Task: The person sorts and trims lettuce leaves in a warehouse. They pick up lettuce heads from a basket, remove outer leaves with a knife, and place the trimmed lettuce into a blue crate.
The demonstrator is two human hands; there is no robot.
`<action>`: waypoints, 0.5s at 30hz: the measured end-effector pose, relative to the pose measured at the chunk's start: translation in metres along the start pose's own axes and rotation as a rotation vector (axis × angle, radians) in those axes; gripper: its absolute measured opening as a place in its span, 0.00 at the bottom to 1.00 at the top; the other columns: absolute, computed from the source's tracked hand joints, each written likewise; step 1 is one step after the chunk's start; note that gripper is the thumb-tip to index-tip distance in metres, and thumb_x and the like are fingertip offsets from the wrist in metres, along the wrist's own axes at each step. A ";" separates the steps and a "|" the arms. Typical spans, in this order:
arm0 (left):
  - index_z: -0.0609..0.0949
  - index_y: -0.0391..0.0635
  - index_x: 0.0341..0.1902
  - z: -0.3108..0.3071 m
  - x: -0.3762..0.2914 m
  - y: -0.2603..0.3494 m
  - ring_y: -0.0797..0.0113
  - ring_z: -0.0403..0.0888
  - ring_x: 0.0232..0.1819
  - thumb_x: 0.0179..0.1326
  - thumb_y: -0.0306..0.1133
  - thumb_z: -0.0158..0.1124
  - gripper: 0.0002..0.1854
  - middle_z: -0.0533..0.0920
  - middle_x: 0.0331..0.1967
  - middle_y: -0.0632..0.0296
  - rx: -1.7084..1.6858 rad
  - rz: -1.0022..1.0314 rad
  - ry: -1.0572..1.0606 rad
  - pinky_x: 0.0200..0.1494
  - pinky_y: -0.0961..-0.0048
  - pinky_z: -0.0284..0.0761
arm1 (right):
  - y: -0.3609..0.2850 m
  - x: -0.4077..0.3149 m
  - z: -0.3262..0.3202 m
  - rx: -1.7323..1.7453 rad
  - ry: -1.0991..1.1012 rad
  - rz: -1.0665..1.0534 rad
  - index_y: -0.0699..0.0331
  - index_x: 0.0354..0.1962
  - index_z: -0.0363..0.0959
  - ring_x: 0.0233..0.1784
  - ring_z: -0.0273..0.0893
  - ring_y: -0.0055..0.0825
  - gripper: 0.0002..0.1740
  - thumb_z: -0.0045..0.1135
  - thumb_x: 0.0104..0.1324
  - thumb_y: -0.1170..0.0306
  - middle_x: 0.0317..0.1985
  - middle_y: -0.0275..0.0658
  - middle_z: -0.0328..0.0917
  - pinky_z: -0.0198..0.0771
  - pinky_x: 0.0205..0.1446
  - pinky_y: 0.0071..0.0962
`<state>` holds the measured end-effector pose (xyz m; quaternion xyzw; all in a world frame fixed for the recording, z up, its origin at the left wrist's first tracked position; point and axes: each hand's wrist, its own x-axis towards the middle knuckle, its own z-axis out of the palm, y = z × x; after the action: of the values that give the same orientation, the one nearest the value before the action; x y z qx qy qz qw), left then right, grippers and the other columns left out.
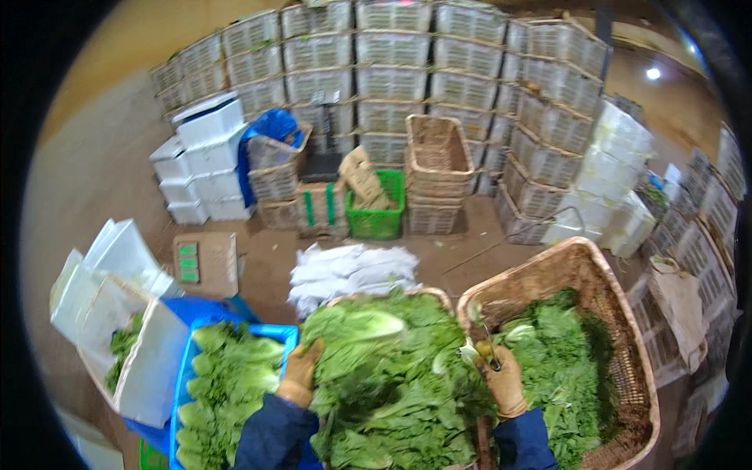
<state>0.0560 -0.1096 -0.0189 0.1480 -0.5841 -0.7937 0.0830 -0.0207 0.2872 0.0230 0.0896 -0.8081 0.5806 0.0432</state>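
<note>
My left hand (302, 370), in a tan glove, grips a head of leafy green lettuce (364, 328) at its left end. The lettuce is above a heaped crate of leafy greens (399, 382). My right hand (502, 379), also gloved, is closed around a small metal cutting tool (495, 359), mostly hidden by the fingers. A pale leaf piece (469, 351) is beside those fingers. To the left, a blue crate (291, 336) holds heads of lettuce (226, 388) in a row. On the right, a large brown plastic basket (637, 376) contains loose green leaves (549, 352).
White foam boxes (138, 370) stand at left, one with greens inside. White filled bags (352, 270) lie beyond the crates. A green basket (376, 224), stacked brown baskets (437, 176) and a wall of stacked crates (390, 82) stand behind. A thin rod (505, 239) slants over the floor.
</note>
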 end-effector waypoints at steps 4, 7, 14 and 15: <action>0.79 0.42 0.61 0.004 -0.020 -0.028 0.65 0.84 0.51 0.75 0.41 0.62 0.19 0.85 0.55 0.57 -0.313 -0.307 -0.168 0.52 0.69 0.83 | 0.010 -0.014 0.037 0.095 -0.216 -0.037 0.67 0.70 0.64 0.63 0.73 0.29 0.48 0.76 0.62 0.50 0.60 0.42 0.73 0.74 0.58 0.27; 0.68 0.49 0.76 0.056 -0.059 -0.066 0.59 0.76 0.66 0.70 0.34 0.67 0.32 0.75 0.70 0.57 0.680 0.508 -0.373 0.65 0.60 0.76 | 0.021 -0.024 0.059 0.711 -0.194 0.264 0.64 0.70 0.64 0.62 0.71 0.25 0.51 0.69 0.63 0.37 0.61 0.36 0.73 0.71 0.58 0.27; 0.44 0.40 0.84 0.071 -0.053 0.005 0.49 0.54 0.82 0.57 0.32 0.79 0.61 0.53 0.83 0.44 0.312 0.327 0.002 0.83 0.57 0.49 | 0.058 -0.029 0.026 0.900 0.018 0.119 0.63 0.70 0.62 0.59 0.76 0.29 0.47 0.69 0.66 0.42 0.58 0.37 0.75 0.75 0.59 0.33; 0.43 0.38 0.84 0.072 -0.063 0.025 0.46 0.52 0.82 0.51 0.37 0.82 0.67 0.52 0.83 0.42 0.560 0.465 0.079 0.83 0.57 0.48 | 0.048 -0.022 0.023 0.797 0.019 0.080 0.65 0.67 0.63 0.55 0.79 0.29 0.46 0.70 0.65 0.43 0.56 0.37 0.77 0.77 0.55 0.33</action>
<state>0.0903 -0.0326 0.0337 0.0586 -0.7932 -0.5567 0.2398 -0.0072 0.2828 -0.0325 0.0624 -0.5219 0.8507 -0.0101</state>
